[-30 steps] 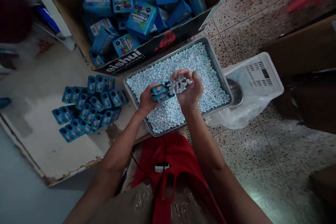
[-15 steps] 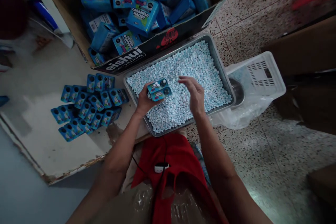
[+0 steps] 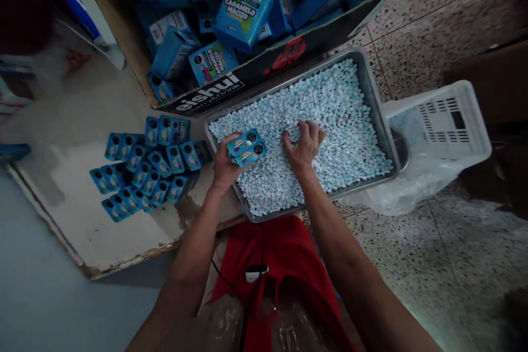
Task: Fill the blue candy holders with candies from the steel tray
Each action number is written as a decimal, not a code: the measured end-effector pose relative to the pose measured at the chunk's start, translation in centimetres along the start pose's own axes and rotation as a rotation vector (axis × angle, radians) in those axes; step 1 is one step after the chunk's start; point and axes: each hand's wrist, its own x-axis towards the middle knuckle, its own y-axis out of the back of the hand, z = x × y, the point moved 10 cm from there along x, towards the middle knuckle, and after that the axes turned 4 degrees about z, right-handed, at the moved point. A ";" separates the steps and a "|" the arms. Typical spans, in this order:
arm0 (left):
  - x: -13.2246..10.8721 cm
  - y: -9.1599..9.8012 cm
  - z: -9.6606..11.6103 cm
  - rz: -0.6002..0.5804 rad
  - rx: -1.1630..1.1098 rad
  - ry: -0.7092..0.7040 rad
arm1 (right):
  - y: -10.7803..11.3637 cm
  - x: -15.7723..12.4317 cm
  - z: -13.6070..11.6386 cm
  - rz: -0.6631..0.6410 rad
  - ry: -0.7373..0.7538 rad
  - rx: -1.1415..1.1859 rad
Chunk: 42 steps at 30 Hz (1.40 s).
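My left hand (image 3: 223, 169) grips two small blue candy boxes (image 3: 247, 148) side by side over the left part of a metal tray (image 3: 378, 115). Each box has a round hole in its top, and a white candy shows on the upper one. The tray holds a thick layer of small pale blue and white candies (image 3: 338, 115). Bent over that layer, my right hand (image 3: 305, 148) has its thumb and fingers apart, with the fingertips at the candies. Whether any candies are under its fingers is hidden.
A cardboard box (image 3: 124, 47) full of larger blue cartons (image 3: 244, 11) stands behind the tray. Several small blue boxes (image 3: 152, 162) stand grouped on the worn white table (image 3: 119, 247) at left. A white plastic basket (image 3: 474, 126) with clear plastic lies beyond the tray's right end.
My right hand has gone from raised above the candies down onto them, its fingers spreading. The loose candies on top of the held boxes are fewer. The view has shifted slightly.
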 end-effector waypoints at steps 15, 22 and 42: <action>0.9 3.0 5.0 -0.183 0.538 -0.022 | 0.9 -2.9 -10.0 -0.343 -0.680 1.492; 0.0 -1.5 5.8 -0.179 0.122 -0.118 | 9.9 0.2 -13.8 -0.206 -0.087 1.137; -0.6 -3.1 -0.1 0.010 -0.045 0.104 | 7.2 -5.1 2.1 -0.281 -0.060 0.436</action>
